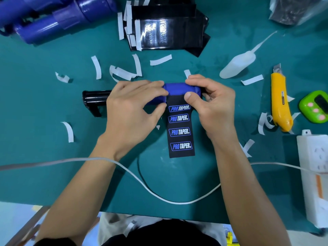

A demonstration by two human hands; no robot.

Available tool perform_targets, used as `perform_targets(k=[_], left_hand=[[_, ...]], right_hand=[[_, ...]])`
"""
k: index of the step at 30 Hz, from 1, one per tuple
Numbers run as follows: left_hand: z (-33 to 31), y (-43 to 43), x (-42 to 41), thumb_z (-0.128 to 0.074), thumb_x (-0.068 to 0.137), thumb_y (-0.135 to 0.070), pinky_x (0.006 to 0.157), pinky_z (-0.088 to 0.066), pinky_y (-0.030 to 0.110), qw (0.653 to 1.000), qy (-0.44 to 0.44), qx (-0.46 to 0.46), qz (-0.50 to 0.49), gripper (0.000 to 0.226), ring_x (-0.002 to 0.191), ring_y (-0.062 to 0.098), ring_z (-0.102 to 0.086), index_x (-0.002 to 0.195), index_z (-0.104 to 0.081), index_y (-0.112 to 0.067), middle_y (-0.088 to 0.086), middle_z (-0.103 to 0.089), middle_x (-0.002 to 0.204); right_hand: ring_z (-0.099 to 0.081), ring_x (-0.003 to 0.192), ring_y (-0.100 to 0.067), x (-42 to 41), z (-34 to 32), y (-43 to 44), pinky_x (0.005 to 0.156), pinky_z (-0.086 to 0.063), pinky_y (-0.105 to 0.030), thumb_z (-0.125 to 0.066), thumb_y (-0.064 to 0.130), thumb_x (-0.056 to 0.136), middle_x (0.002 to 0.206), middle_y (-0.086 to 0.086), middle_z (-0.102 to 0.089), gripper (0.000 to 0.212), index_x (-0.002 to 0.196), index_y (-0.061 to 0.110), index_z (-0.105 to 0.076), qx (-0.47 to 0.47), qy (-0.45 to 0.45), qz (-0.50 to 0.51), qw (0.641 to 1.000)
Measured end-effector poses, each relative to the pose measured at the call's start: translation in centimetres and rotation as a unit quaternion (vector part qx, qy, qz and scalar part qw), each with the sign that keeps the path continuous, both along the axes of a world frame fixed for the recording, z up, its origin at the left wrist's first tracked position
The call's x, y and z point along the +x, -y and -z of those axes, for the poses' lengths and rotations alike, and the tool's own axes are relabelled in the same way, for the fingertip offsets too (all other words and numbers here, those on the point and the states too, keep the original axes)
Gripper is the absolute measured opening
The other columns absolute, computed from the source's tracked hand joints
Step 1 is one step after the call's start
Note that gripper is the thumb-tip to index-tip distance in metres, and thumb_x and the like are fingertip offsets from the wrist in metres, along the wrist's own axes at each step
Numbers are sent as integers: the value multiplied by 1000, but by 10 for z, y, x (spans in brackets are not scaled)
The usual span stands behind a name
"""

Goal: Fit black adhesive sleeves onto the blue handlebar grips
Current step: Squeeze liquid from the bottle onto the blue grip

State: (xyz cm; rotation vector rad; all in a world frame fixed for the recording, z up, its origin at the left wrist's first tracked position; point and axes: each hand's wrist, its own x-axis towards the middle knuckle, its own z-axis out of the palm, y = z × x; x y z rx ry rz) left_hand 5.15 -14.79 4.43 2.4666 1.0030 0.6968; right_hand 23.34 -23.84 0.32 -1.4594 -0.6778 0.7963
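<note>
Table: green mat (53,174), a white cable (142,181) looping across its near side.
Bag: clear plastic bag (294,11) at far right corner, dark contents too blurred to name.
Spares: blue grips pile (53,23) far left; sleeve stack (168,32) beside it.
Left hand (131,110): clasps the blue grip (177,88), mounted on a black bar (95,97).
Right hand (213,107): pinches the grip's right end, thumb on the black sleeve (180,132).
Sleeve: lies flat, trailing toward the person.
Clutter: yellow knife (280,102), squeeze bottle (236,66), scattered backing strips (96,67).

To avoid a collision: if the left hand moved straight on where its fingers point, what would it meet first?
The left hand points right along the blue grip, so it would probably meet the right hand first, at its fingers; only a short bare stretch of grip separates them.
</note>
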Motion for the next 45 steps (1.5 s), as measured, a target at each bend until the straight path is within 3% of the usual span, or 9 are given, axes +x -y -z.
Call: perform_targets(k=[3, 9, 12, 17, 25, 28, 32, 39, 45], left_hand=[[3, 0, -1, -81, 86, -17, 92, -46, 33, 999, 4, 47, 10, 20, 106, 13, -72, 106, -82, -16, -5, -77, 117], [-4, 10, 13, -80, 74, -15, 103, -31, 14, 990, 30, -112, -85, 47, 106, 4, -58, 120, -78, -27, -23, -64, 116], [-11, 11, 25, -72, 68, -19, 95, -36, 25, 983, 7, -136, -124, 55, 102, 13, -62, 122, -77, -31, -18, -73, 113], [-12, 7, 39, -56, 78, -35, 91, -33, 35, 985, -112, -98, -89, 57, 101, 25, -54, 133, -71, -33, -13, -71, 118], [-9, -4, 12, -63, 91, -39, 96, -37, 25, 993, -62, -94, -19, 49, 104, 18, -56, 139, -66, -29, -13, -73, 122], [-8, -10, -3, -66, 93, -42, 98, -42, 34, 996, -60, -59, 9, 44, 110, 20, -63, 134, -70, -27, -8, -74, 125], [0, -19, -10, -68, 81, -50, 94, -42, 41, 983, -176, 35, 41, 64, 113, 24, -65, 141, -63, -28, -5, -72, 127], [15, -32, -9, -64, 92, -59, 77, -41, 42, 973, -196, 113, 49, 62, 91, 33, -63, 142, -58, -23, 2, -71, 106], [20, -37, -10, -65, 93, -59, 75, -42, 42, 977, -174, 111, 49, 61, 89, 34, -64, 139, -61, -19, 3, -71, 103]], right_hand=[[-69, 117, -13, 1, 1, 0, 101, -51, -30, -77, 1, 80, 112, 3, -76, 35, 102, 29, -77, 2, -2, -1, 1000], [-69, 118, -14, 3, 2, 1, 102, -51, -33, -78, 1, 78, 107, 10, -78, 36, 99, 30, -78, 3, 3, -12, 1000], [-69, 118, -13, 2, 1, 2, 103, -51, -31, -78, -2, 77, 109, 7, -77, 37, 97, 28, -78, 5, 9, -18, 1000], [-69, 117, -11, 3, -1, 2, 102, -51, -28, -79, -2, 76, 110, 0, -76, 37, 96, 29, -78, 1, 13, -24, 1000], [-69, 119, -10, 3, 0, -1, 101, -51, -26, -79, 3, 77, 112, 6, -77, 37, 98, 34, -79, -4, 8, -22, 1000], [-69, 119, -12, 3, 0, -1, 102, -52, -28, -79, 3, 77, 112, 5, -77, 36, 99, 32, -79, -10, 10, -23, 1000], [-68, 120, -13, -1, -3, -2, 104, -52, -34, -76, 4, 81, 116, -2, -75, 33, 102, 29, -77, -24, 17, -14, 999], [-62, 130, -10, -7, -12, -4, 112, -48, -40, -66, 11, 92, 129, 0, -71, 25, 113, 23, -74, -71, 75, -18, 995], [-59, 132, -13, -17, -21, 1, 113, -41, -23, -67, 2, 88, 135, -1, -67, 36, 123, 10, -74, -64, 284, 37, 956]])
